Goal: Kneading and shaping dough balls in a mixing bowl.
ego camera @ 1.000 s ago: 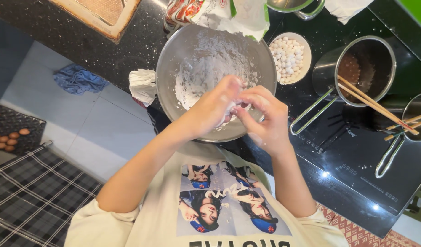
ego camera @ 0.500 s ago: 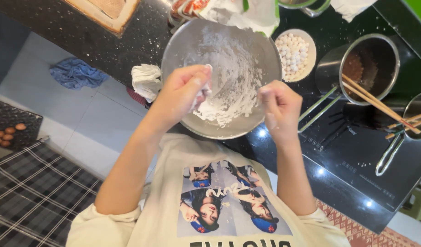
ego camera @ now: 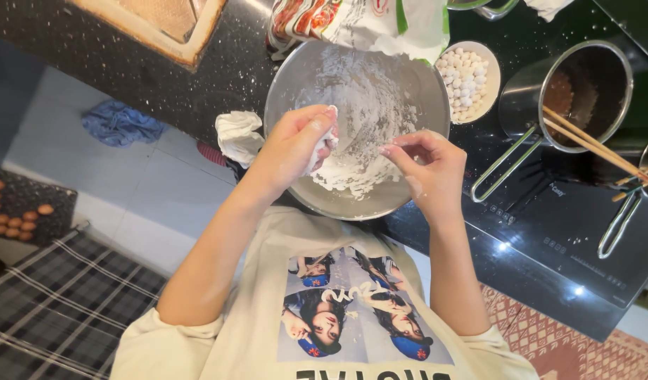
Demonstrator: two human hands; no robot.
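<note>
Landmark: a round steel mixing bowl [ego camera: 296, 91] is taken as reference – it is set on a dark speckled counter [ego camera: 127, 63] and is dusted inside with white flour.

Dough: a white mass [ego camera: 352, 176] is seen on the near inner wall of the bowl, with loose flour spread above it.

Left hand: the left hand [ego camera: 296, 144] is held over the bowl's near-left rim; the fingers [ego camera: 322, 119] are curled shut around a small lump of white dough [ego camera: 320, 151], which is gripped against the palm.

Right hand: the right hand [ego camera: 429, 169] is held over the bowl's near-right rim, apart from the left hand; nothing is held. The fingers [ego camera: 401, 148] are loosely bent and slightly apart, pointed toward the dough mass and floured at the tips.

Right of bowl: a small white dish of white dough balls [ego camera: 468, 77] is noted just beside the bowl's far-right rim. Further right, a steel saucepan [ego camera: 584, 91] with brown contents is seen on a black cooktop [ego camera: 563, 232], with wooden chopsticks [ego camera: 598, 148] laid across it.

Beyond bowl: a printed bag [ego camera: 352, 21] is found touching the far rim – white powder is visible at its opening.

Left of bowl: a crumpled white cloth [ego camera: 239, 137] lies just beside the left rim.

Floor, well left of bowl: a blue rag [ego camera: 120, 123] and a dark tray of eggs [ego camera: 14, 211] are recorded.
</note>
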